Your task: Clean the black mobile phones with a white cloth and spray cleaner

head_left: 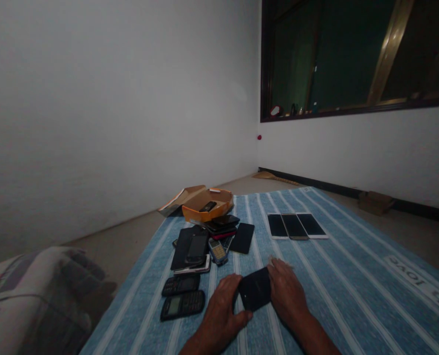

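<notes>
A dark smartphone (255, 290) is held low over the striped blue cloth (326, 296), near its front. My left hand (222, 308) grips its left side, fingers along the far edge and thumb at the near corner. Closed at the right edge of the same phone is my right hand (286, 291); something pale and crumpled (284, 264), perhaps tissue, shows by its fingertips. To the left lie two keypad phones (182, 304), one behind the other. Behind them is a loose heap of phones, with a blue-grey keypad phone (218, 250) and a black slider-like phone (197, 246) on top.
An open orange box (204, 211) with a small phone (208, 206) inside stands behind the heap. Three smartphones (296, 227) lie side by side at the back right. A flat black phone (242, 238) lies beside the heap. A fabric-covered shape (38, 296) is at left.
</notes>
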Motion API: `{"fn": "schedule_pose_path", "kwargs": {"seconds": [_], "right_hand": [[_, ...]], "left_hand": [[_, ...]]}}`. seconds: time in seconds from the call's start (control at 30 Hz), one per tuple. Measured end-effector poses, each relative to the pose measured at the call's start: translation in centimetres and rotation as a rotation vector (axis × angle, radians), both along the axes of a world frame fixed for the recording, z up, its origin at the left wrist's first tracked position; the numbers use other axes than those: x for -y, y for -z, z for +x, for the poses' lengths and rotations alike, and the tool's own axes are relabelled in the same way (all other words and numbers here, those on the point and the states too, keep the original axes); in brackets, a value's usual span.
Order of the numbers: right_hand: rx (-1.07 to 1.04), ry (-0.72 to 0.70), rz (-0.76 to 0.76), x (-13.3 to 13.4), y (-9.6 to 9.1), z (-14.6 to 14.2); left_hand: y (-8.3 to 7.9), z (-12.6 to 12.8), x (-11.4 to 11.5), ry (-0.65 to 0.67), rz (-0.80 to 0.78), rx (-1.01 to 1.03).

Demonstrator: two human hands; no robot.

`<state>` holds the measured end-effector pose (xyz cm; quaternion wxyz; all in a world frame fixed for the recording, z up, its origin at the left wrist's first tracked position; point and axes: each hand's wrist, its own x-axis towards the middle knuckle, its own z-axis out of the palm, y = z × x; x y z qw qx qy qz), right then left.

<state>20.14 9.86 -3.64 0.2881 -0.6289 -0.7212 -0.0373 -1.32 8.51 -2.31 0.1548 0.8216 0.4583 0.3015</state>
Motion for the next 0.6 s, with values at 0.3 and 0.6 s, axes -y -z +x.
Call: {"fn": "schedule_pose_path", "kwargs": {"seconds": [0.3, 0.6], "right_hand": [[-0.044, -0.259, 0.080, 2.1, 0.4, -3.7], [-0.015, -0.203, -0.042, 1.6, -1.0, -1.0]], "left_hand": [[0.1, 0.4, 0.0, 0.023, -0.023, 0.018], [-0.9, 0.9, 0.5, 0.033, -0.038, 0.030]]}}
